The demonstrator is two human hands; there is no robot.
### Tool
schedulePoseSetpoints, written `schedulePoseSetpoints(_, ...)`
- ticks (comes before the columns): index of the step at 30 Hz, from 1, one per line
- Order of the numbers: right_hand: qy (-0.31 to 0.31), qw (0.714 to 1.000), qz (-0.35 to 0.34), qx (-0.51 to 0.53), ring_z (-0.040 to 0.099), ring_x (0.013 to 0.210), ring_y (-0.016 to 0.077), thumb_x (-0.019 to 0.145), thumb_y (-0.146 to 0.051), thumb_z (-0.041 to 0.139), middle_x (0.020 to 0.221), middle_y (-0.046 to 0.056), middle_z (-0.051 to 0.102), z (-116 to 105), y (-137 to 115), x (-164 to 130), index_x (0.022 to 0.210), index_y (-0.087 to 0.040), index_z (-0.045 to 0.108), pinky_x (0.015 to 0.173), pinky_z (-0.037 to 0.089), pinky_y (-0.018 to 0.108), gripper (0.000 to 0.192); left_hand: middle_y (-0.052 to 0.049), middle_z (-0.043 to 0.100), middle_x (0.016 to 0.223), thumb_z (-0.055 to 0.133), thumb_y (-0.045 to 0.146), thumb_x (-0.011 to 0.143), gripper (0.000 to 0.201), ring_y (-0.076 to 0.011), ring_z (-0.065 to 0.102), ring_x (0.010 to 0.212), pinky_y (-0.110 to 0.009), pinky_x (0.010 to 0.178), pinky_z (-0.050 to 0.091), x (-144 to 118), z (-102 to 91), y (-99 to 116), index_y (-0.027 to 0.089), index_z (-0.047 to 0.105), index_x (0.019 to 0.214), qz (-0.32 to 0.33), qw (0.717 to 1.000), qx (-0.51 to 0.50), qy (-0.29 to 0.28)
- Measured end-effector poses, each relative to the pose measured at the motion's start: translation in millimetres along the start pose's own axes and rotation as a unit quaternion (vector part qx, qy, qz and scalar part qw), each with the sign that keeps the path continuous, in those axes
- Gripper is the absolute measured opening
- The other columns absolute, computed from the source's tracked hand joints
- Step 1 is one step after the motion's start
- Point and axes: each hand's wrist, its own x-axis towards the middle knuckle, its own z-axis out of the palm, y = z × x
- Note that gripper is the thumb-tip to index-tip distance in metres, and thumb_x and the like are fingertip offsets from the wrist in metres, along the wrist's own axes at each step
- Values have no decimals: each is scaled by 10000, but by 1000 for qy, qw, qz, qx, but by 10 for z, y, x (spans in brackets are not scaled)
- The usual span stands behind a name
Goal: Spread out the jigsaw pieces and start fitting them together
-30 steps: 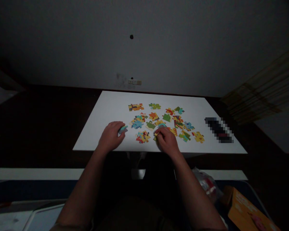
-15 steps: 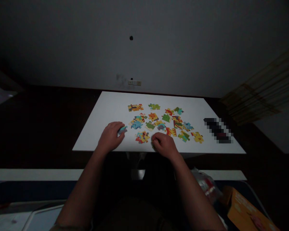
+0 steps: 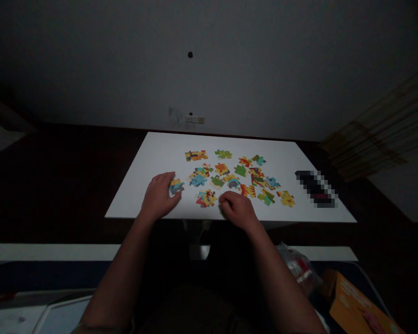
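At your left hand (image 3: 159, 198), a blue-and-yellow puzzle piece (image 3: 176, 185) sits pinched at the fingertips, low over the white tabletop (image 3: 149, 153). Just right of it lies a small joined cluster (image 3: 206, 198), then your right hand (image 3: 237, 208), curled knuckles-up on the surface; you cannot tell whether it grasps anything. Beyond both hands about fifteen loose pieces (image 3: 240, 170) lie scattered, a few joined in twos or threes, so most of the joining looks still ahead. Far right rests one dark blurred object (image 3: 315, 188).
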Motion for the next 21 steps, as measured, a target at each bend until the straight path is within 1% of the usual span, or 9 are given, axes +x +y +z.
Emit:
schedulePoseSetpoints(3,-3,1000,1,0,821,916,315,1025,-201,637,959,71,877,18,21,-4,887,-317,748,820,588,408,211,-176,797,1653,850,402,954,737,-501,705,1553,-738,1377,560,1,6,-12,301,702,1668,-9,1000,-1,-8)
schedulePoseSetpoints(8,0,1000,-7,-4,823,918,320,1023,-205,636,964,76,876,30,44,-5,907,-307,745,816,583,408,189,-165,832,1572,820,501,1041,682,-457,750,1482,-694,1325,597,10,-10,-36,293,689,1677,-23,999,-30,-16)
schedulePoseSetpoints(11,0,1000,-1,-1,830,933,324,1017,-209,649,980,76,886,30,44,-3,916,-314,743,826,595,410,174,-158,831,1564,844,507,1041,697,-445,742,1497,-677,1331,596,12,-30,-45,297,685,1686,-25,998,-50,-22)
schedulePoseSetpoints(15,25,1000,7,7,850,975,341,1040,-230,631,1041,90,905,30,49,13,986,-321,765,852,623,431,171,-158,783,1587,855,482,1038,715,-417,747,1491,-649,1346,603,-6,-51,-48,287,682,1703,-20,996,-81,-29)
schedulePoseSetpoints(18,51,998,16,12,856,998,358,1078,-257,602,1079,105,906,23,56,37,1050,-325,781,873,642,463,193,-136,719,1616,836,418,1040,678,-377,743,1499,-608,1364,607,-31,-54,-46,307,694,1694,-11,994,-107,-20)
schedulePoseSetpoints(21,62,998,16,18,853,1031,369,1105,-279,586,1112,119,895,14,56,57,1084,-328,780,914,658,491,202,-116,682,1597,834,373,1039,640,-351,730,1502,-576,1391,592,-49,-46,-46,328,723,1667,-12,993,-117,-10)
